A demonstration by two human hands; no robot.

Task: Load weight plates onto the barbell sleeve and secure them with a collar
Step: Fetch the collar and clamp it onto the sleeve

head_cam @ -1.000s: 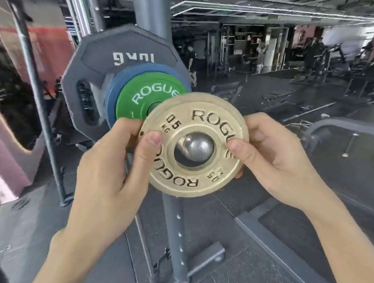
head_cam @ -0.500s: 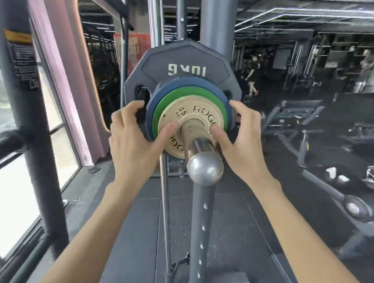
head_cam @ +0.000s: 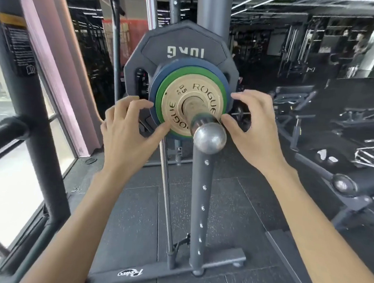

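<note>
The left hand point(head_cam: 128, 126) and right hand point(head_cam: 256, 128) reach forward, fingers loosely spread (thumbs pointing inward), forearms bare.

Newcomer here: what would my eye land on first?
Dead centre, a tan ROGUE plate fronts a green plate, a blue plate and a dark plate on the barbell sleeve, whose shiny end points at the camera. The left hand and right hand flank the stack, thumbs at the tan plate's rim.
</note>
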